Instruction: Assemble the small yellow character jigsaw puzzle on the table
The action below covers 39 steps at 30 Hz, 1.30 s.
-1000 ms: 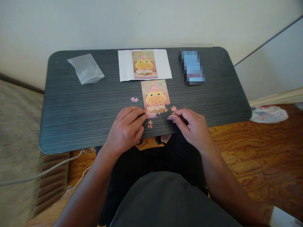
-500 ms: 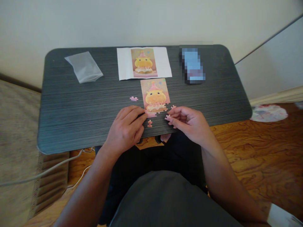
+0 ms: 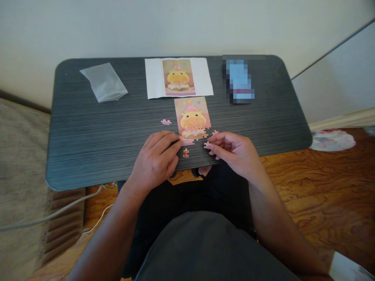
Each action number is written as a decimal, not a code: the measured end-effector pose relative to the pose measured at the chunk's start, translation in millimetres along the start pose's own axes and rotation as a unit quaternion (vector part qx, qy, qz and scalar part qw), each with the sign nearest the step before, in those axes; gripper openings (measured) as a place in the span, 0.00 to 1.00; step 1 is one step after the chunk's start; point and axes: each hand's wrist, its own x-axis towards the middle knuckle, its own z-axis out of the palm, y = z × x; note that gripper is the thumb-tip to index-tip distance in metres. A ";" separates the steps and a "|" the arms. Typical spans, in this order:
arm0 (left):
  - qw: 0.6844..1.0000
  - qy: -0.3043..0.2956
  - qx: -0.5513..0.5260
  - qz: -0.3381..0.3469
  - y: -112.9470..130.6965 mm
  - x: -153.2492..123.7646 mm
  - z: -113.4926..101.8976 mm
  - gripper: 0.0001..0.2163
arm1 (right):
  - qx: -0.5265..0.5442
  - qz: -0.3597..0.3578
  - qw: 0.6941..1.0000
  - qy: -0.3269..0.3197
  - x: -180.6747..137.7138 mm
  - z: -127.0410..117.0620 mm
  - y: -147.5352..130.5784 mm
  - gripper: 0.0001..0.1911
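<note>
A mostly joined jigsaw puzzle (image 3: 193,117) of a yellow character in a pink hat behind a cake lies on the table, with a gap at its lower right. My left hand (image 3: 158,156) is closed, its fingertips pressing the puzzle's lower left corner. My right hand (image 3: 236,154) pinches a pink puzzle piece (image 3: 207,145) between thumb and fingers, just off the gap. One loose piece (image 3: 215,132) sits by the right index finger, partly covered. Another loose piece (image 3: 186,152) lies below the puzzle, and a pink loose piece (image 3: 166,122) lies to its left.
Behind the puzzle is a white sheet (image 3: 154,78) printed with the same picture. A clear plastic bag (image 3: 105,84) lies at the back left and a blurred-out phone-like object (image 3: 240,82) at the back right. The dark table's (image 3: 88,156) front edge is close to my body.
Both hands stay almost where they were. The pink piece in my right hand has tilted slightly flatter; the loose pieces have not moved.
</note>
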 end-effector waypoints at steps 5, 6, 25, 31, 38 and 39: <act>1.000 0.017 0.016 -0.004 -1.3 -0.2 0.0 0.17 | -0.121 -0.044 0.991 0.017 -5.2 -3.0 -2.4 0.11; 1.000 0.022 0.021 -0.007 -1.4 -0.3 -0.1 0.17 | -0.155 -0.062 0.986 0.026 -6.1 -3.0 -4.4 0.09; 0.967 0.105 0.030 -0.228 -4.9 5.2 -4.3 0.08 | -0.282 -0.112 0.942 0.144 4.5 -19.0 3.3 0.15; 0.969 0.092 0.029 -0.227 -5.6 6.2 -4.6 0.08 | -0.334 -0.129 0.926 0.117 10.7 -16.4 -3.1 0.08; 0.973 0.083 0.028 -0.216 -6.4 5.4 -4.5 0.07 | -0.336 -0.099 0.928 0.125 13.1 -16.4 -3.0 0.10; 0.973 0.084 0.027 -0.214 -6.5 5.2 -4.4 0.08 | -0.338 -0.092 0.928 0.128 13.3 -16.2 -3.5 0.11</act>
